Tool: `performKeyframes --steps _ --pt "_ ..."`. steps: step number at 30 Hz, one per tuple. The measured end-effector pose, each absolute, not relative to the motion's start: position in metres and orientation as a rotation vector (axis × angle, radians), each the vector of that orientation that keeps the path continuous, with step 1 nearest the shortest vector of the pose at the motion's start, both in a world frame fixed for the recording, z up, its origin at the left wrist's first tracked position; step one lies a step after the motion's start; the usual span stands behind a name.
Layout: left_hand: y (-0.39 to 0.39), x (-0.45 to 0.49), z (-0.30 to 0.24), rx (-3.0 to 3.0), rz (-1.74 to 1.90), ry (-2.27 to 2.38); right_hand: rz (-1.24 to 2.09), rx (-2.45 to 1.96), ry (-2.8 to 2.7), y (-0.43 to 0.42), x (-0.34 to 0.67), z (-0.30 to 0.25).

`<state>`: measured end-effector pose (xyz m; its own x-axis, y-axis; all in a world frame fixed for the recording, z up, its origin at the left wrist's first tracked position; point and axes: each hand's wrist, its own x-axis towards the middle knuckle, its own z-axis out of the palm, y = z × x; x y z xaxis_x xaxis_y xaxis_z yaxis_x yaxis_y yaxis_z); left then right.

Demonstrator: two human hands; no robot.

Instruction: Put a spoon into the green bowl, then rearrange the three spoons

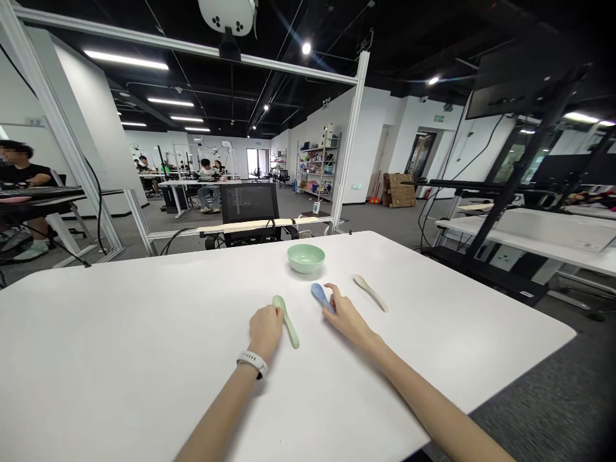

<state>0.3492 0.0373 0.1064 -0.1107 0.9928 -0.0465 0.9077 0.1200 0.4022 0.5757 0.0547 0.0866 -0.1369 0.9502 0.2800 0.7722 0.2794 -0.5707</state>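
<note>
Three spoons lie in a row on the white table (120, 359), below a pale green bowl (306, 257). My left hand (265, 328), with a white watch on its wrist, rests curled with its fingers touching the green spoon (287, 321) near the bowl end. My right hand (344, 316) has its fingers closed on the handle of the blue spoon (318, 292), whose bowl end lies on the table. A cream spoon (370, 292) lies untouched to the right.
A black office chair (249, 212) stands behind the table's far edge inside a metal frame (349, 138). To the right is a black stand and another white desk (529, 237). A person sits at a desk far left; others sit further back.
</note>
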Motion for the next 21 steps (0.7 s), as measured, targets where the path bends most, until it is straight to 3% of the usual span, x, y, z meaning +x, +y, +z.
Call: performKeyframes --steps 21 --pt "0.04 0.349 0.097 1.87 0.417 2.097 0.399 -1.819 -2.077 0.052 0.592 0.102"
